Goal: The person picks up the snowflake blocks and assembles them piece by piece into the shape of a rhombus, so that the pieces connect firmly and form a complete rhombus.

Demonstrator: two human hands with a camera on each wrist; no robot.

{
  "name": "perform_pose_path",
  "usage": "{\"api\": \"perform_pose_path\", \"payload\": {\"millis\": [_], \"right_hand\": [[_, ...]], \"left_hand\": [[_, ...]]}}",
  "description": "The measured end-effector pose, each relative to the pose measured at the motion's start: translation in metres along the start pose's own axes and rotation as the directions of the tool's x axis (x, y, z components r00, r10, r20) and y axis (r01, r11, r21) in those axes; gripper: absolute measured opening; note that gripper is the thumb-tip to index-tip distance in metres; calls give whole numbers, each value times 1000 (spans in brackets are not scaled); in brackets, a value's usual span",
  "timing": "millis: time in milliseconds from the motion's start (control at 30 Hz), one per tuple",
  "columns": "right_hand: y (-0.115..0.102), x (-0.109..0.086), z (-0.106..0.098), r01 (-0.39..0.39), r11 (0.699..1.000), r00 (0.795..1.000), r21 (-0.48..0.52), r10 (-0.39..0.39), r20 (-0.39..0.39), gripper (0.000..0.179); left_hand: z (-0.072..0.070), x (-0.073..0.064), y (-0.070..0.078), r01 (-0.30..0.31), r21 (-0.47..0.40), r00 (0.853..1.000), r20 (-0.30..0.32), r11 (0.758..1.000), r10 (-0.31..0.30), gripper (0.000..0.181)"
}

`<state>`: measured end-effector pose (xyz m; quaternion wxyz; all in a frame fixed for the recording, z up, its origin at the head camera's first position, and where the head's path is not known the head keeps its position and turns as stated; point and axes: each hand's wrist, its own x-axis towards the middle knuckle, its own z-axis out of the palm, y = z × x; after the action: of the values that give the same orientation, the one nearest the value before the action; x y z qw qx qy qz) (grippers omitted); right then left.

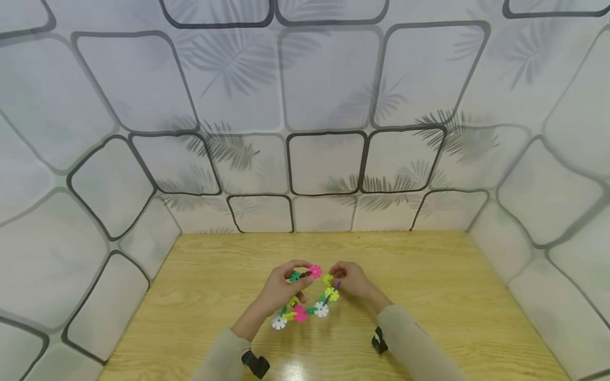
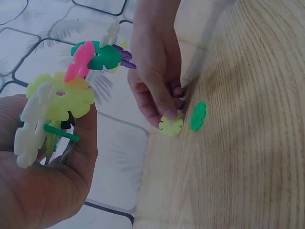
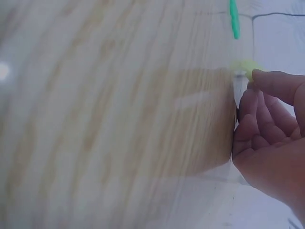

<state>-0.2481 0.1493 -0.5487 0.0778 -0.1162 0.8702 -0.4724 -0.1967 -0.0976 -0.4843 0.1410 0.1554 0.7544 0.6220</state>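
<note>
My left hand [image 1: 280,290] holds a curved chain of slotted, flower-shaped plastic snowflake discs. In the head view a pink disc [image 1: 315,271] stands at its thumb and fingertips, while a white disc [image 1: 279,321] hangs at the low end. Green, yellow, purple and more white and pink pieces are linked along the curve. Facing it, my right hand [image 1: 353,279] pinches a loose yellow snowflake disc [image 2: 170,127] between thumb and finger, low over the table. That same disc shows pale at the fingertips of the right hand [image 3: 274,126] in the right wrist view.
A green disc [image 2: 198,117] is beside the yellow one over the wooden table [image 1: 229,264]. Patterned cloth walls [image 1: 324,164] enclose the table at the back and both sides. A black wrist strap [image 1: 256,364] sits on the left sleeve.
</note>
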Motion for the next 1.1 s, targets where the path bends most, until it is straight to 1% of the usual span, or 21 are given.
{"api": "perform_pose_path", "payload": {"millis": [167, 333, 400, 633, 800, 900, 1033, 1100], "right_hand": [[-3, -1, -5, -7, 1000, 1000, -20, 7, -2, 17], [-8, -2, -9, -10, 1000, 1000, -5, 10, -2, 15], [-10, -3, -12, 7, 1000, 1000, -4, -7, -2, 15], [-20, -5, -22, 107, 994, 994, 12, -107, -4, 19], [-27, -8, -28, 129, 991, 992, 39, -128, -17, 20], [-30, -9, -30, 127, 990, 992, 53, -126, -23, 18], [-34, -12, -32, 141, 986, 990, 87, -141, -6, 17], [-36, -14, -34, 161, 982, 987, 98, -162, 5, 18]], "left_hand": [[-1, 2, -1, 2, 0, 1000, -1, 1000, -2, 40], [-3, 2, 0, -2, 4, 1000, -13, 1000, 2, 39], [-3, 1, 0, -2, 11, 1000, -20, 1000, 2, 39], [-3, 1, 1, -8, 21, 1000, -26, 1000, 8, 40], [-3, 1, 1, -4, 19, 1000, -30, 1000, 4, 40], [-3, 1, 1, 0, 18, 1000, -31, 1000, 0, 39], [-4, 1, 1, -2, 11, 1000, -29, 1000, 2, 40], [-4, 0, 1, -5, 11, 1000, -27, 1000, 5, 40]]}}
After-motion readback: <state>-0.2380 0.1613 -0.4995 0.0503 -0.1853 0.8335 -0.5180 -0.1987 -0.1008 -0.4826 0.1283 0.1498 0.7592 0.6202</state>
